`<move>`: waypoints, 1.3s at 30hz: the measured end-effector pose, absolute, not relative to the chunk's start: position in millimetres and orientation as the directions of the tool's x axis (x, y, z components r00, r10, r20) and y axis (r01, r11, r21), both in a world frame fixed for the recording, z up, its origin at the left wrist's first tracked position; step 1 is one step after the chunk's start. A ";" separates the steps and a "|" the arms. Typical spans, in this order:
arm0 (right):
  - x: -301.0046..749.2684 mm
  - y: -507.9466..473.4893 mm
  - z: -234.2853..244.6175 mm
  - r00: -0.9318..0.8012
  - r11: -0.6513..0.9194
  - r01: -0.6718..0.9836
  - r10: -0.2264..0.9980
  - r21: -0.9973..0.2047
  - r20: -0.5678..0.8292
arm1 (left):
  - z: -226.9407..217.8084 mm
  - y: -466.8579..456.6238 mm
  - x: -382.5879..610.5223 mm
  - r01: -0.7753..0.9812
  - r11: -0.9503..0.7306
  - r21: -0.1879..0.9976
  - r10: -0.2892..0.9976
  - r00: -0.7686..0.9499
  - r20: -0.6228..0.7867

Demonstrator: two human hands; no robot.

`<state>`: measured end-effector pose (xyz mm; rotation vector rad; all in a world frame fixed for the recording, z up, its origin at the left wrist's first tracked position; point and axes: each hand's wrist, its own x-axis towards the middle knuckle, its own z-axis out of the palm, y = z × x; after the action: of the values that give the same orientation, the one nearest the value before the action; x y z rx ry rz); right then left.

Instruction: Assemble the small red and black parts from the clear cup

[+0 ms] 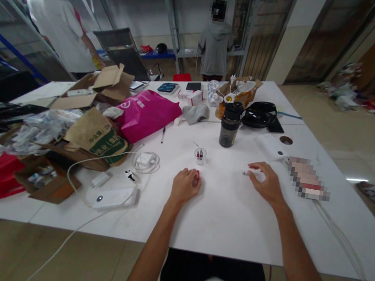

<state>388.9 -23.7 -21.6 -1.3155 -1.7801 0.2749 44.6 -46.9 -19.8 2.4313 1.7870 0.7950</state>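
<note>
My left hand [185, 185] rests low over the white table [217, 222], its fingers curled round a small red thing [198, 176] that is mostly hidden. To its right, my right hand [264, 181] is raised slightly, with thumb and fingertips closing on a small greyish piece [245, 173] too small to name. Just beyond the left hand stands a small clear cup [200, 161] with red and black pieces inside. A thin dark sliver lies behind that cup. Farther back, a dark drink bottle [229, 130] stands upright.
Left are a white power strip [115, 197], a coiled white cable [148, 162], a brown paper bag [96, 137] and a magenta bag [148, 115]. A phone [307, 178] with cables lies right. Two people [216, 44] stand beyond the table.
</note>
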 end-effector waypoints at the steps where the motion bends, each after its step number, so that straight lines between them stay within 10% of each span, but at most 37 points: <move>1: 383.2 -22.8 -14.4 -0.043 0.435 0.649 0.840 -0.624 0.541 | -19.6 -46.8 44.1 0.886 -0.342 0.313 0.899 0.212 0.382; 15: 253.6 66.9 56.3 -0.533 0.734 0.551 0.676 -0.397 0.509 | -15.2 -47.6 38.8 0.851 -0.357 0.385 0.891 0.185 0.416; 39: 237.6 88.2 47.2 -0.595 0.743 0.559 0.668 -0.367 0.447 | -5.9 -47.8 38.9 0.759 -0.423 0.495 0.837 0.119 0.534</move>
<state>237.6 88.2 47.2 -0.9228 -2.3708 0.2528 38.9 -47.8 -5.9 2.2735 1.6286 1.1982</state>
